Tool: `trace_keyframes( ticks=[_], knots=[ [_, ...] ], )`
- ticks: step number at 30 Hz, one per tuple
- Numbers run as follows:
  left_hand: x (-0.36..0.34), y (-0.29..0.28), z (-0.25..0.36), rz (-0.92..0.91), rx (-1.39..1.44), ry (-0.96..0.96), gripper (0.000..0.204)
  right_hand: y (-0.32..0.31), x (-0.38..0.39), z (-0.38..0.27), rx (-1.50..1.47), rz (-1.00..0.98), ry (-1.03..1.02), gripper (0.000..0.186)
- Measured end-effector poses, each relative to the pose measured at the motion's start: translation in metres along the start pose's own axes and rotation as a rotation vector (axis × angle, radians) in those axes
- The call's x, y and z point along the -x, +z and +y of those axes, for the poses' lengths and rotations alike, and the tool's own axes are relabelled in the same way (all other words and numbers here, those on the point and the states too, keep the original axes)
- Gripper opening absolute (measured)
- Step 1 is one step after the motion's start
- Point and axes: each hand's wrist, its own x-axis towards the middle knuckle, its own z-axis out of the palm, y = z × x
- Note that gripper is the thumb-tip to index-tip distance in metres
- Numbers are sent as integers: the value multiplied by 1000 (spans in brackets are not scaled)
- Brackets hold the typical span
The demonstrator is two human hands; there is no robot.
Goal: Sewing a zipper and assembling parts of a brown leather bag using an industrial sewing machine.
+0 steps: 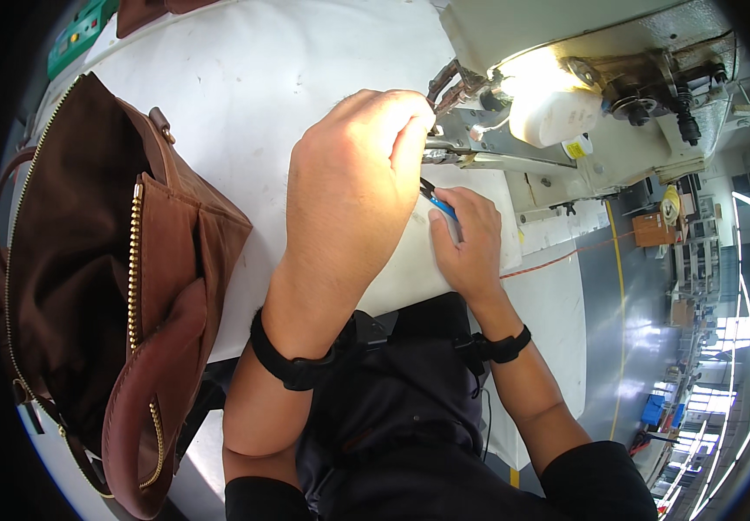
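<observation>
At the sewing machine (557, 122), my left hand (349, 187) is raised with its fingertips pinched together beside the needle area. Its own back hides whatever is between those fingers. Just below and to the right, my right hand (472, 239) is closed around a slim blue-handled tool (441, 203). The tool's dark end points up and left toward the machine's metal arm; its exact kind is not clear. Dark brownish metal parts (455, 87) stand close to my left fingertips, under a bright lamp (540, 74).
A brown leather bag (188, 252) with a gold zipper stands gaping at the left, its handle hanging toward me. The white worktable (219, 61) extends behind it, with a green device (80, 35) at the far left. Cardboard boxes (655, 230) and shelving lie beyond the right side.
</observation>
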Motion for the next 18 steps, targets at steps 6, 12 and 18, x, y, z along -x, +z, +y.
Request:
trace_keyframes(
  ticks=[6, 12, 18],
  knots=[
    [1, 7, -3, 66, 74, -14, 9, 0, 0, 1, 8, 3, -6, 29],
    [1, 5, -2, 63, 115, -41, 8, 1, 0, 0, 3, 11, -12, 29],
    [2, 7, -5, 71, 95, 2, 8, 1, 0, 1, 9, 2, -10, 29]
  ],
)
